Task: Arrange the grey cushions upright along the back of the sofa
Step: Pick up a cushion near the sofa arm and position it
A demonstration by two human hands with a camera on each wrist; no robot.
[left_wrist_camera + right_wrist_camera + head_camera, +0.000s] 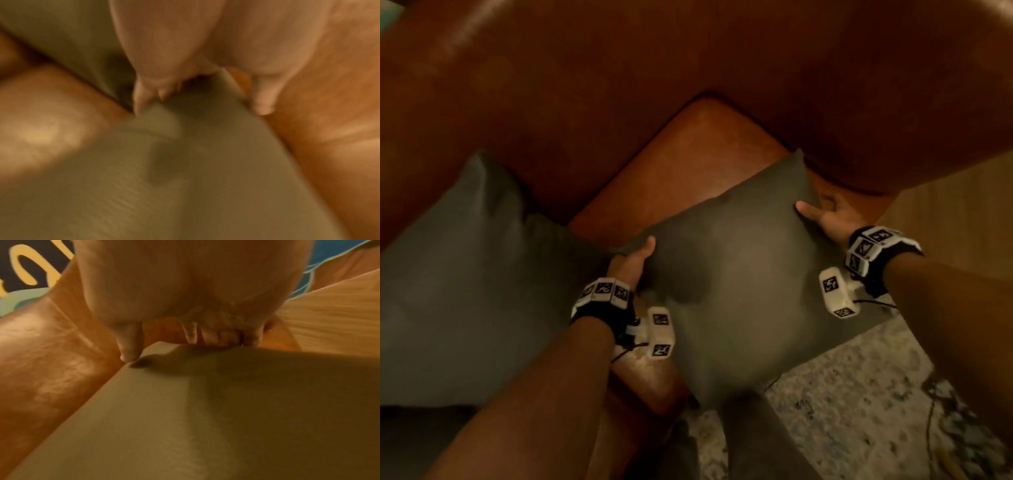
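I hold a grey cushion [739, 274] flat over the front right corner of a brown leather sofa seat [688, 164]. My left hand [631, 262] grips its left edge, thumb on top and fingers underneath. My right hand [822, 216] grips its right edge the same way. The blurred left wrist view shows the cushion [205, 162] pinched between thumb and fingers of the left hand [195, 91]. In the right wrist view the right hand [174, 340] clasps the cushion's [205, 410] edge. A second grey cushion [458, 274] leans against the sofa back [619, 68] on the left.
The sofa armrest [893, 120] rises just behind my right hand. A speckled rug [859, 411] covers the floor at lower right, with a thin dark cable [931, 411] lying on it. Pale wooden floor [945, 205] shows at the right.
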